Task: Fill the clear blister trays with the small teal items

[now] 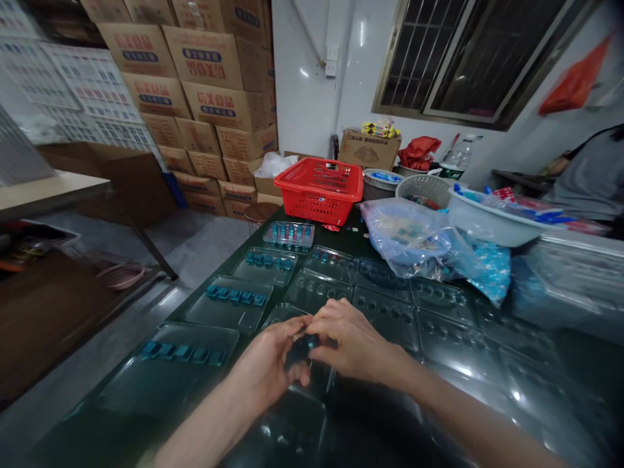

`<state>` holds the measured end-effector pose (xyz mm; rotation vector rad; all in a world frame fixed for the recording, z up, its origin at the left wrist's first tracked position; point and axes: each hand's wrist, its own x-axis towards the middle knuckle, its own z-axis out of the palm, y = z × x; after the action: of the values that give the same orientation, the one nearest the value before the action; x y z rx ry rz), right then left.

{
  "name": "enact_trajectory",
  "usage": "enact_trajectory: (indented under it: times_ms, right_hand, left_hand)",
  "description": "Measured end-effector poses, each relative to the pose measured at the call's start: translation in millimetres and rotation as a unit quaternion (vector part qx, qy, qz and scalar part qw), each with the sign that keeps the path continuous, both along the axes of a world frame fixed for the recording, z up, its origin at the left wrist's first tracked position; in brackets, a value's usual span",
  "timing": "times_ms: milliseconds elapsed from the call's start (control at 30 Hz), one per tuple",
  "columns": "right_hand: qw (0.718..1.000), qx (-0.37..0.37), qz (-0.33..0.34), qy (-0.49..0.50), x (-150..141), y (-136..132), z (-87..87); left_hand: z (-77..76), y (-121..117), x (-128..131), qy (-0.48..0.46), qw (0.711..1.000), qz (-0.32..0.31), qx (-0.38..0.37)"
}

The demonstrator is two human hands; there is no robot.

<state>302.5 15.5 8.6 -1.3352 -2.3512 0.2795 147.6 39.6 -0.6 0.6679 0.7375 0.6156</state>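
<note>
My left hand (270,357) is cupped, its fingers curled around a small dark teal piece (308,342) that is blurred and partly hidden. From the other side my right hand (344,338) meets it, thumb and fingers pinched at the same piece. Below and around both hands lie clear plastic trays. To the left, one clear tray (195,383) bears a row of teal cube-like pieces (182,353). Behind it are another row of teal pieces (234,296) and a farther row (269,260), each in its own tray.
A filled clear pack (288,234) lies near the red basket (319,188). On the right are a plastic bag (409,237), a white basin (497,218) and stacked clear plastic trays (575,279). Cartons (214,104) are piled behind; a person's grey sleeve (592,175) shows far right.
</note>
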Motion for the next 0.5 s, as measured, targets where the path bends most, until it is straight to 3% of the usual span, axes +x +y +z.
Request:
enact_trajectory:
  times_ms: [300, 500]
  right_hand:
    - [0.977, -0.013, -0.070, 0.201, 6, 0, -13.4]
    - [0.975, 0.000, -0.058, 0.217, 3, 3, -12.3]
  left_hand:
    - [1.8, 0, -2, 0.038, 0.999, 0.007, 0.016]
    - [-8.4, -2, 0, 0.113, 0.986, 0.074, 0.100]
